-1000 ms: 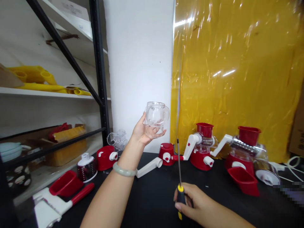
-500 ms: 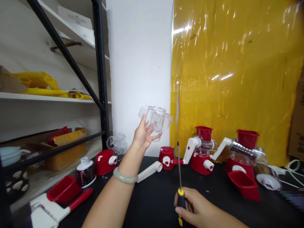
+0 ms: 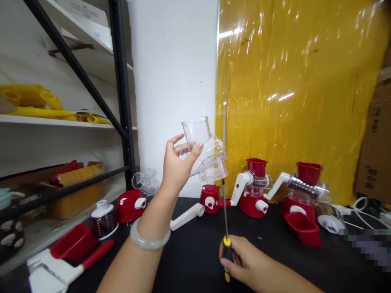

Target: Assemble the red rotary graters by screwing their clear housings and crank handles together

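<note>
My left hand is raised above the table, its thumb and fingers closed around a clear plastic grater housing. The housing's square feed chute points up and its round base faces down. My right hand, low over the table, grips the black and yellow handle of a screwdriver. Its shaft stands nearly upright, and the tip appears just under the housing's base; I cannot tell whether they touch. Behind the hands, a small red grater base with a white knob sits near a white crank handle.
Two assembled red rotary graters stand at the right. Leftward are a red base, a metal drum, a red hopper and more clear housings. A black-framed shelf rises at left; yellow sheeting hangs behind.
My left hand has turned the clear housing so its chute points up and its base down. The screwdriver stays in my right hand. The view has shifted slightly.
</note>
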`<act>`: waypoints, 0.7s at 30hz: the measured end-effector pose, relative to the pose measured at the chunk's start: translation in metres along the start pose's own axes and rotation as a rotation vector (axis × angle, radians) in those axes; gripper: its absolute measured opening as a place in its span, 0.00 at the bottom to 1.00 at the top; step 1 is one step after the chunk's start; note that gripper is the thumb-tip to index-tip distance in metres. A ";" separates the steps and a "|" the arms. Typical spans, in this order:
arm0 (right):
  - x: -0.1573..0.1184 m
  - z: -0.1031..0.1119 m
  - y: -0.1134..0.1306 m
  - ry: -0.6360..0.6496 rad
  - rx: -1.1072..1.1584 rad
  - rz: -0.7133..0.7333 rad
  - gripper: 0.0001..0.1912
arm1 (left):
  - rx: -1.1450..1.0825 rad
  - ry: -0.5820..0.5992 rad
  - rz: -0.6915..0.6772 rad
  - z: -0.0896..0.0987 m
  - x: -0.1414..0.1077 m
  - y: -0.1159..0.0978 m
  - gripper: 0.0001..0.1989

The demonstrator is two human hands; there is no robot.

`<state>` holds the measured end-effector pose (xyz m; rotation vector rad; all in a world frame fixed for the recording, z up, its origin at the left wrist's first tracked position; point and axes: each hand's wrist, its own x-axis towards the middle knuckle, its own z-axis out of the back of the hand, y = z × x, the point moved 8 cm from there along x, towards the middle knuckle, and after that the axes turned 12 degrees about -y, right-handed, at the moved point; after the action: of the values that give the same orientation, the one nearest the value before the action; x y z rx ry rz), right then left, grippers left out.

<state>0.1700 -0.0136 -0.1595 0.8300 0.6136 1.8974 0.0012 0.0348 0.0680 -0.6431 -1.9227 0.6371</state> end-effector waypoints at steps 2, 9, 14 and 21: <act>0.000 0.001 0.003 -0.005 -0.002 0.039 0.04 | -0.002 -0.007 0.019 0.000 0.000 0.001 0.34; -0.001 0.000 0.002 -0.001 0.025 0.048 0.05 | 0.060 -0.003 -0.038 0.002 -0.001 -0.003 0.35; 0.000 0.001 0.002 -0.004 0.032 0.050 0.05 | 0.059 0.019 -0.027 -0.001 -0.002 -0.004 0.36; 0.000 0.002 0.002 0.000 0.029 0.058 0.04 | 0.103 0.065 -0.032 -0.004 -0.006 -0.005 0.35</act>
<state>0.1701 -0.0139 -0.1572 0.8745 0.6241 1.9447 0.0058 0.0281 0.0688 -0.5602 -1.8241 0.6827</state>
